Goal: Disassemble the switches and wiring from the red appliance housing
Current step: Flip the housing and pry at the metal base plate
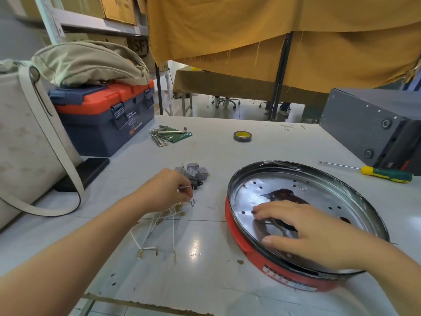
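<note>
Housing: red appliance housing [255, 252] lies flat on the table [205, 258], near right, open side up; shiny metal inner plate [319, 192] with small holes faces the camera.
Housing axis: round pan, so no clear long axis; red rim with label strip turned to the near edge.
Right hand: right hand [312, 233] lies inside the housing, palm down on the metal plate, fingers spread and nearly straight, pointing left; thumb near the near rim. Grips nothing that I can see.
Left hand: left hand [164, 192] hovers left of the housing, well apart from it, fingers curled, pinching a small metal pin-like part [185, 187] between thumb and fingertip.
Switches: grey switches [193, 173] piled on the table just beyond the left hand, far side of it.
Wiring: white wires [157, 226] with brass terminals lie loose on the table under and near the left wrist, fanned mostly near-to-far.
Small screws: cluster [192, 202] just right of the left fingers.
Screwdriver: green-and-yellow screwdriver [373, 172] lies far right, shaft pointing left.
Tape: roll [242, 136] far centre.
Hex keys: set [168, 135] far left of centre, beside the toolbox [102, 119].
</note>
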Demonstrator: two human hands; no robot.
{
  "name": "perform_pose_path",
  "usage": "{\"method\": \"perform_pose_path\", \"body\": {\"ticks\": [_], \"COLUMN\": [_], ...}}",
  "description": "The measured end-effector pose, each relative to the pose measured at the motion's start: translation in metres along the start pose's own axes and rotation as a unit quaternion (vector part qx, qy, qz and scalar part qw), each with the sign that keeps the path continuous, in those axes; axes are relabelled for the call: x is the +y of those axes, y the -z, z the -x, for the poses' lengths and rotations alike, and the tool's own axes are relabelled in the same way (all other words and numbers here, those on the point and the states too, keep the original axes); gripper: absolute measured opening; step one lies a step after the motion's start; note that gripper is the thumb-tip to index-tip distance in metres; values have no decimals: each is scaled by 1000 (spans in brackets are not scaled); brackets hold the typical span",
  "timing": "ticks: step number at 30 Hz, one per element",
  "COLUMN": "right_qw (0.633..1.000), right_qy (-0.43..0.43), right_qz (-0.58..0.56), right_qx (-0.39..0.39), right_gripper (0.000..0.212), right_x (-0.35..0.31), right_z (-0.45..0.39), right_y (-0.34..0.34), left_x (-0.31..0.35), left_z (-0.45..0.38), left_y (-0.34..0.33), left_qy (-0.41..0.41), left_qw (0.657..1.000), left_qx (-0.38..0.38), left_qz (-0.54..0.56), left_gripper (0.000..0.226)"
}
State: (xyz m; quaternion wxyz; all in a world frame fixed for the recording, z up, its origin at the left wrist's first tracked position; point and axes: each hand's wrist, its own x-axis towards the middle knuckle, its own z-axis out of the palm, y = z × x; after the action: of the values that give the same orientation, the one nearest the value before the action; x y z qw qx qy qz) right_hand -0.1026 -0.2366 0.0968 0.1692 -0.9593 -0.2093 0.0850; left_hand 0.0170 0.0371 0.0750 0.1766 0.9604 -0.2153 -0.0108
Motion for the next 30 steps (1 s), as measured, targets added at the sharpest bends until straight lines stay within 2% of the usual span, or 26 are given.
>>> {"method": "perform_pose_path", "body": {"ticks": [9, 14, 18, 21, 23, 25, 30], "right_qw": [999, 999, 999, 999, 999, 998, 997], "right_qy": [18, 19, 27, 30, 28, 26, 21], "right_qz": [-35, -38, -32, -32, -34, -37, -60], "right_qx": [19, 24, 26, 28, 32, 34, 43], "right_gripper": [41, 45, 44, 43, 43, 42, 36], "right_x": [14, 15, 14, 13, 13, 12, 10], "right_z": [-2, -1, -2, -1, -1, -1, 0], "right_y": [-9, -9, -8, -7, -7, -7, -5], "left_x": [-3, 1, 13, 27, 37, 45, 53], "left_z": [0, 6, 16, 21, 20, 17, 8], "left_y": [-10, 0, 15, 15, 8, -2, -27], "left_qy": [9, 18, 66, 92, 93, 89, 113], "left_qw": [1000, 1000, 987, 949, 927, 937, 960], "left_qx": [-16, 5, 17, -1, -2, 7, 34], "left_qz": [-6, 12, 144, 301, 364, 337, 254], "left_gripper": [1, 11, 25, 27, 32, 36, 20]}}
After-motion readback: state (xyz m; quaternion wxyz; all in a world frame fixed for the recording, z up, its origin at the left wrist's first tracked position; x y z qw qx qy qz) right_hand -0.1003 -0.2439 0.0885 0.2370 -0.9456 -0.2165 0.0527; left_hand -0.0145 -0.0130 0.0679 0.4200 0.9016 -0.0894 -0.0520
